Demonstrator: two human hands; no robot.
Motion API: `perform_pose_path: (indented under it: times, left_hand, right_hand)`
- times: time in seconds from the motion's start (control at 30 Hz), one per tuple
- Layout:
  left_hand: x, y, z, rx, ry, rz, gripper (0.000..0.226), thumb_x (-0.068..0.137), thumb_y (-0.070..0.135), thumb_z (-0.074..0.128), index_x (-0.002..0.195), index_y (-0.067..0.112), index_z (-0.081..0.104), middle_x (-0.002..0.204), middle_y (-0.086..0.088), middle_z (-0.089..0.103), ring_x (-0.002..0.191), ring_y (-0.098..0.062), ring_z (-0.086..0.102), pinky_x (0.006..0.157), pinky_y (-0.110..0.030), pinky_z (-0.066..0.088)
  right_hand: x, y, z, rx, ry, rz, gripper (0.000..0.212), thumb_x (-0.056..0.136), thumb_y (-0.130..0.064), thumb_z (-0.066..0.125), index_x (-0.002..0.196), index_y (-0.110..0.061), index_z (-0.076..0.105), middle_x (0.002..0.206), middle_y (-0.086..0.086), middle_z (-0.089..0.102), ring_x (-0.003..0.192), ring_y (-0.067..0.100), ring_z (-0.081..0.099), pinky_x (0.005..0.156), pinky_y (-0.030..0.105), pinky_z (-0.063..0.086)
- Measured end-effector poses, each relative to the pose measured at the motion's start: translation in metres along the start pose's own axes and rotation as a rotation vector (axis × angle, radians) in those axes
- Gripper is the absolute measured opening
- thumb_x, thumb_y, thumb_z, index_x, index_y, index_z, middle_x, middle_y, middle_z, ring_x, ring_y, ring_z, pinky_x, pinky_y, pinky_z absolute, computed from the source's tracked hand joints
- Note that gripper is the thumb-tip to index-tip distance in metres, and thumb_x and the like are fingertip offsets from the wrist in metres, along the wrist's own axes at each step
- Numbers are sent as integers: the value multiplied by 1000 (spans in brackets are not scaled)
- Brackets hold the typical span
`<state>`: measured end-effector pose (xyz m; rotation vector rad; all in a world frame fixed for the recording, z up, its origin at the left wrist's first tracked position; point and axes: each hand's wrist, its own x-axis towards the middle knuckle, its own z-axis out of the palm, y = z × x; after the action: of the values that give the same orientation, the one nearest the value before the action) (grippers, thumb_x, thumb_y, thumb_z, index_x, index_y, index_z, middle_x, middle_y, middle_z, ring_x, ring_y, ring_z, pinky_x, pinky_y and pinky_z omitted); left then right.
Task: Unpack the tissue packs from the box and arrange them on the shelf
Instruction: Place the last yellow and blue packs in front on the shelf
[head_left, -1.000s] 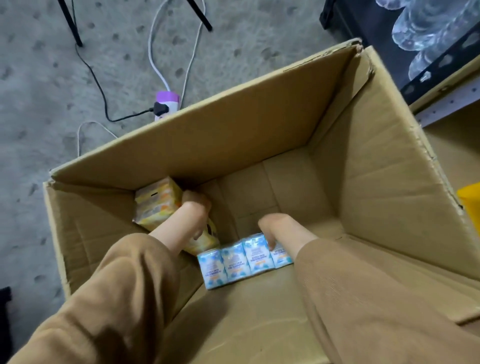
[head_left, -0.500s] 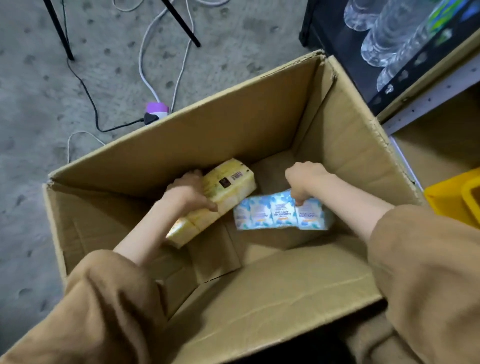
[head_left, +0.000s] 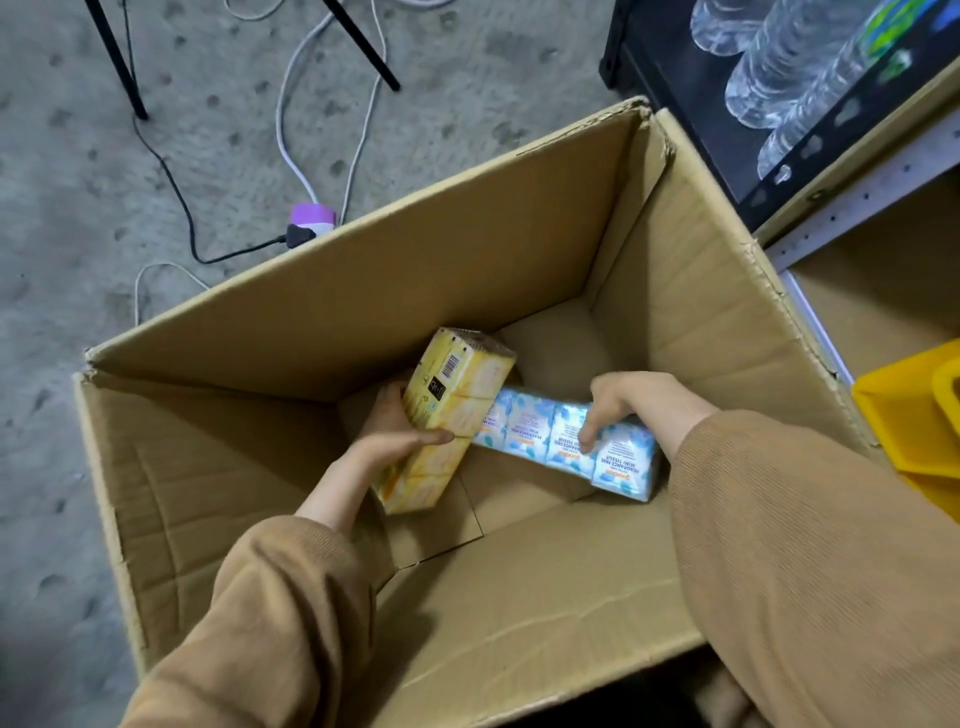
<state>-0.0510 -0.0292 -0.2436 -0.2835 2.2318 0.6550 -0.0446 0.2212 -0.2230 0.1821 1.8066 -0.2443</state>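
Observation:
Both my arms reach down into a large open cardboard box (head_left: 519, 270) on the floor. My left hand (head_left: 395, 431) grips a long yellow tissue pack (head_left: 447, 415), tilted with its barcode end raised toward the box's far wall. My right hand (head_left: 628, 405) holds a blue-and-white row of mini tissue packs (head_left: 550, 436) from above, lifted off the box bottom. The blue pack's left end is hidden behind the yellow pack. The rest of the box bottom shows bare cardboard flaps. A shelf board (head_left: 883, 301) lies to the right of the box.
A metal shelf rail (head_left: 862, 208) and a black crate of clear water bottles (head_left: 789, 78) stand at the upper right. A yellow bin (head_left: 919, 431) sits at the right edge. Cables, a purple-topped power strip (head_left: 311, 218) and black stand legs lie on the concrete floor behind the box.
Both hands have risen from the box bottom with their packs. The yellow pack has tipped more upright, and the blue pack has moved up and to the right.

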Motion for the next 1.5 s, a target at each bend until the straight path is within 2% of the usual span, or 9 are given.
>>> perform_pose_path:
  times: [0.2,0.47,0.57,0.7,0.83,0.93,1.1,1.3,1.5]
  left_hand:
    - [4,-3,7,18,-13,43,106,61,27,86,144,13,22,147,-10,29,136,-26,30,114,-43,31]
    - [7,0,10,40,43,44,98,64,26,84,141,12,27,142,-9,37,130,-25,39,108,-36,36]
    - [4,2,7,74,49,40,96,64,28,84,141,12,28,143,-9,38,131,-25,39,107,-36,36]
    - [-6,4,1,144,65,33,93,65,30,83,139,10,32,142,-10,39,130,-26,40,106,-37,37]
    - [-22,10,-14,268,67,18,90,64,36,82,136,9,35,138,-12,41,126,-28,43,102,-38,41]
    - [-39,17,-30,361,56,57,88,63,37,82,132,7,37,132,-14,43,120,-29,46,97,-37,43]
    - [-69,29,-56,444,74,104,86,59,44,82,127,7,43,127,-12,50,113,-28,53,90,-36,49]
    - [-115,44,-90,472,132,114,75,61,49,79,115,8,50,111,-9,55,92,-22,49,73,-30,42]
    - [-165,60,-133,398,101,175,62,61,47,80,106,10,58,100,-4,58,90,-22,54,76,-30,43]
  right_hand:
    - [13,0,2,134,-130,-16,55,68,-39,77,110,-12,53,103,4,60,93,23,61,98,37,50]
    - [15,2,5,213,-161,-34,44,72,-33,75,101,-8,53,91,5,65,77,20,63,94,35,50]
    - [9,-2,7,192,-97,-40,50,71,-34,76,105,-9,50,101,6,61,87,22,61,96,36,50]
    - [-4,-9,10,200,-46,-71,51,71,-32,77,105,-9,46,100,5,58,84,20,58,85,33,50]
    - [-27,-20,11,114,73,-77,69,67,-34,79,123,-6,48,103,4,49,89,21,51,76,29,46]
    - [-50,-25,9,50,136,-51,55,67,-32,79,109,-9,51,102,3,48,89,21,51,73,27,44]
    - [-95,-27,10,28,220,-21,69,65,-33,80,121,-6,51,101,3,51,89,21,53,79,32,49]
    - [-166,-30,8,23,376,-38,55,66,-32,79,107,-8,50,99,5,52,86,21,54,74,30,46]
    - [-241,-32,7,5,499,-60,50,65,-32,80,97,-10,50,94,4,56,82,21,57,74,33,50]
